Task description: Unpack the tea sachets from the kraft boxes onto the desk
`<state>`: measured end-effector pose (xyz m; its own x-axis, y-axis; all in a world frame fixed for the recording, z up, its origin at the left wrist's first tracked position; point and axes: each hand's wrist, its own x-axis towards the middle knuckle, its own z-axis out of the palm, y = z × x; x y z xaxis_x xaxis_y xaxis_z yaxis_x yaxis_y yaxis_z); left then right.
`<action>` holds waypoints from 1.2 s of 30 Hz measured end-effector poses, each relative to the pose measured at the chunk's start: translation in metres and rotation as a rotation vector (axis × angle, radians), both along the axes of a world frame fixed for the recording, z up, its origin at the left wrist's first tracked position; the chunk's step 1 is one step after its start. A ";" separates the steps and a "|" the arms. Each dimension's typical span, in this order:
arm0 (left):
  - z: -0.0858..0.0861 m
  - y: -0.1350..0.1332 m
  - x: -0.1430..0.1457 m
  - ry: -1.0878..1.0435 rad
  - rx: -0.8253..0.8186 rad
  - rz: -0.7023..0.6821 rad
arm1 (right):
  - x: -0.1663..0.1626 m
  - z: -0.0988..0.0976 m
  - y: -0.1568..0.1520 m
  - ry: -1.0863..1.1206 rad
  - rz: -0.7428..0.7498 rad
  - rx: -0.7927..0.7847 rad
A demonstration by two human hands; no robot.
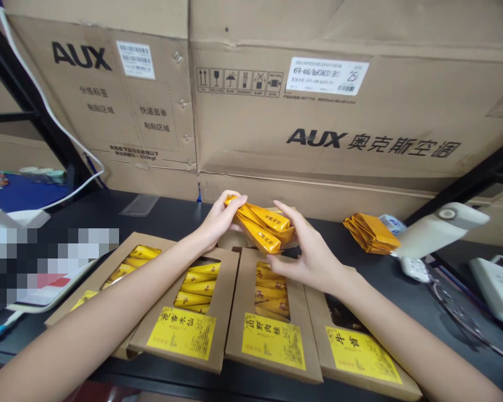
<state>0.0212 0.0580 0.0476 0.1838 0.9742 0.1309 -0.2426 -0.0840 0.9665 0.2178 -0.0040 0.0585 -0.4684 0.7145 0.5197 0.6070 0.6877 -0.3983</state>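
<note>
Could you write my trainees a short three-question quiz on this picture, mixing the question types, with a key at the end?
1. True or false: the bare left hand holds the shiny orange-yellow foil sachets.
2. In the picture, where does the small stack of folded orange packets lie relative to the pale cylindrical bottle?
A) left of it
B) right of it
C) on top of it
3. Fill the gap: the large brown cardboard carton behind the hands bears the black Latin letters ___.

Key: 1 true; 2 A; 3 AUX.
</note>
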 end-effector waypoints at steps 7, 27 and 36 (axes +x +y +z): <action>-0.001 -0.001 0.000 -0.065 -0.060 -0.115 | 0.000 0.001 0.002 0.005 -0.014 0.007; -0.010 -0.007 -0.004 0.335 0.352 -0.245 | 0.033 0.046 0.006 -0.033 0.063 -0.269; -0.005 -0.009 -0.013 0.681 0.800 -0.078 | 0.042 0.043 0.013 -0.018 0.178 -0.142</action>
